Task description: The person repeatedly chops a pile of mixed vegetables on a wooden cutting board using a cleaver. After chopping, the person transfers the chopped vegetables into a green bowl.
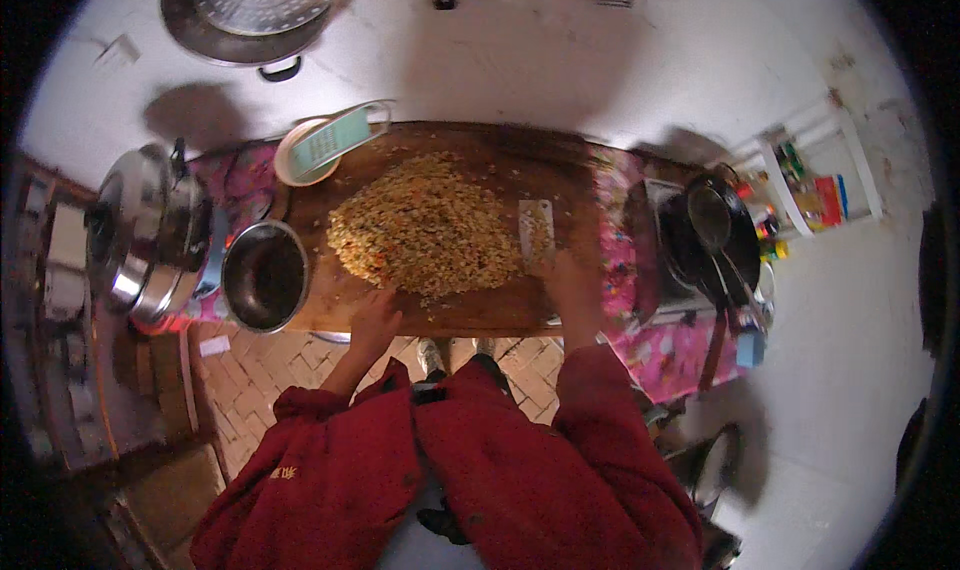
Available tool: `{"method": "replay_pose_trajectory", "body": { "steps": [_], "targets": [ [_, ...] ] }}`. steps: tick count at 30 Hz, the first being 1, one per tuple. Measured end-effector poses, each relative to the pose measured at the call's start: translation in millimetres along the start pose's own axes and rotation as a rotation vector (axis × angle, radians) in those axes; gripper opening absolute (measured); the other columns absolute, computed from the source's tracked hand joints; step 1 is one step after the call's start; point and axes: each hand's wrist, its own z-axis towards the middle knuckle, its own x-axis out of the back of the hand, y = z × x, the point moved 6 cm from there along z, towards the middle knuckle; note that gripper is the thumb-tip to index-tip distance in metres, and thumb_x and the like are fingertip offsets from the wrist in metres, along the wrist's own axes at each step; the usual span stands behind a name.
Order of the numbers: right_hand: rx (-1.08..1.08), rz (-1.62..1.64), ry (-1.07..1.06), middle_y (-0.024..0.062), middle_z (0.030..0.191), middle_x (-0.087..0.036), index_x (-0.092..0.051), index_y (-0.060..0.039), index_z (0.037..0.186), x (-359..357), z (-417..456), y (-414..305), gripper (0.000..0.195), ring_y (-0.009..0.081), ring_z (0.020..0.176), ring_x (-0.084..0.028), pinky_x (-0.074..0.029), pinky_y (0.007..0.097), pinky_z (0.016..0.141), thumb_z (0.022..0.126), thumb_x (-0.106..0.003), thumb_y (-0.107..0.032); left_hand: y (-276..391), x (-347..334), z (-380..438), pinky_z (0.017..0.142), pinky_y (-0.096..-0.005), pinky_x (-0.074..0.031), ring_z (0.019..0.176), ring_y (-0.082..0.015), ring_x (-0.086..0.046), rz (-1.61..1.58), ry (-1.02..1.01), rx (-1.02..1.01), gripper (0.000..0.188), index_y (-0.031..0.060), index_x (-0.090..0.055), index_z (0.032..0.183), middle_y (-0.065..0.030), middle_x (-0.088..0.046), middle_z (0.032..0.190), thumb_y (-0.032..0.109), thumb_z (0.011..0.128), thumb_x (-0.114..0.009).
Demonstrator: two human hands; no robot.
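Note:
A broad heap of finely chopped food (427,229), pale with orange and green bits, covers the middle of a wooden board (480,316). By the heap's near left edge is my left hand (377,319), holding nothing, fingers slightly apart. My right hand (568,279), somewhat blurred, grips the near end of a cleaver (526,229) to the right of the heap. Its flat blade has a small hole in a far corner and carries chopped bits. The handle is hidden by my hand.
A bowl (281,163) with a green grater (334,144) across it stands at the back left. Left of the board are a metal basin (265,276) and a lidded steel pot (146,232). Dark pans (739,229) and a wire-handled strainer (709,214) are at right.

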Motion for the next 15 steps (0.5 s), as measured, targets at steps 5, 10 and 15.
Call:
{"method": "replay_pose_trajectory", "body": {
  "steps": [5,10,15],
  "targets": [
    [0.107,-0.038,0.263,0.0155,0.084,-0.061,-0.059,-0.0022,0.089,-41,12,54,0.027,0.0294,0.080,-0.060,-0.047,0.0436,0.067,0.084,-0.055,-0.028,49,-18,23,0.081,-0.0385,-0.050,0.101,-0.0275,-0.058,-0.339,-0.071,-0.246,0.041,0.0053,-0.056,0.117,-0.0150,-0.057,0.110,0.011,0.078,-0.063],
    [0.056,0.232,0.476,0.0127,0.084,-0.060,-0.059,-0.0025,0.083,-81,33,-2,0.016,0.0276,0.077,-0.059,-0.047,0.0390,0.065,0.080,-0.055,-0.018,121,-7,37,0.075,-0.0380,-0.047,0.095,-0.0275,-0.058,-0.147,-0.096,-0.200,0.035,0.0016,-0.056,0.115,-0.0156,-0.058,0.101,0.011,0.081,-0.060],
    [0.265,-0.275,0.614,0.0124,0.112,-0.055,-0.053,-0.0086,0.116,-75,-53,-54,0.044,0.0307,0.102,-0.055,-0.048,0.0413,0.080,0.073,-0.061,-0.014,163,-12,30,0.073,-0.0421,-0.044,0.083,-0.0336,-0.056,0.144,0.035,-0.633,0.026,0.0020,-0.059,0.106,-0.0151,-0.058,0.089,0.015,0.083,-0.057]
  ]
}}
